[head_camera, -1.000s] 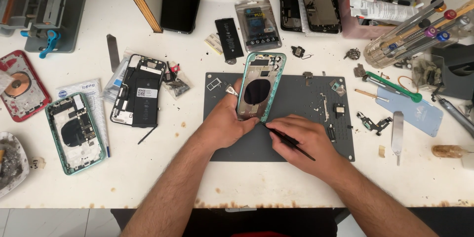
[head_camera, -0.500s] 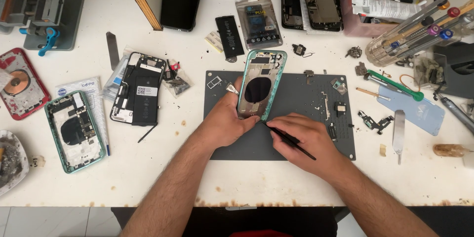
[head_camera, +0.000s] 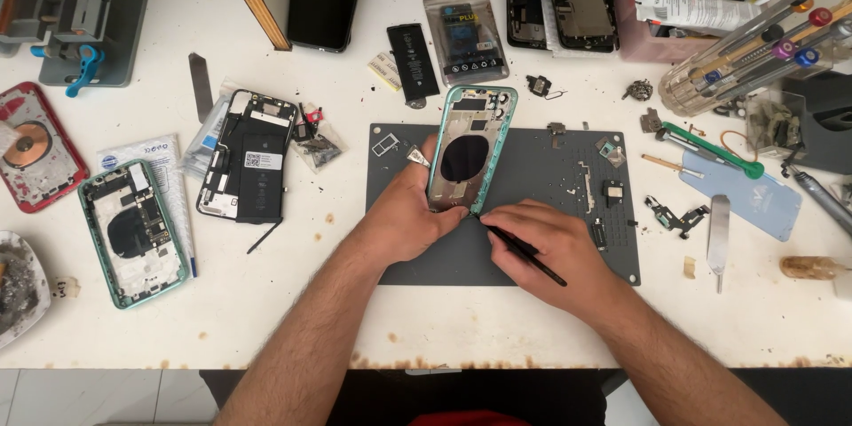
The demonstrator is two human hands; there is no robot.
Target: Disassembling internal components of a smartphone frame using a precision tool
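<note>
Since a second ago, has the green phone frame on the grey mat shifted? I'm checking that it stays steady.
No. The green phone frame keeps its place on the grey mat, top end just past the mat's far edge, held by the left hand.

This is looking like a phone repair workshop — opened handsets (head_camera: 247,158) are lying gutted across a stained white bench (head_camera: 497,324), with a loose battery (head_camera: 413,60) and tiny parts sitting about a grey work mat (head_camera: 532,160). A holder of colour-tipped screwdrivers (head_camera: 754,44) is standing at one side — a clamping jig (head_camera: 80,18) at the other.
</note>
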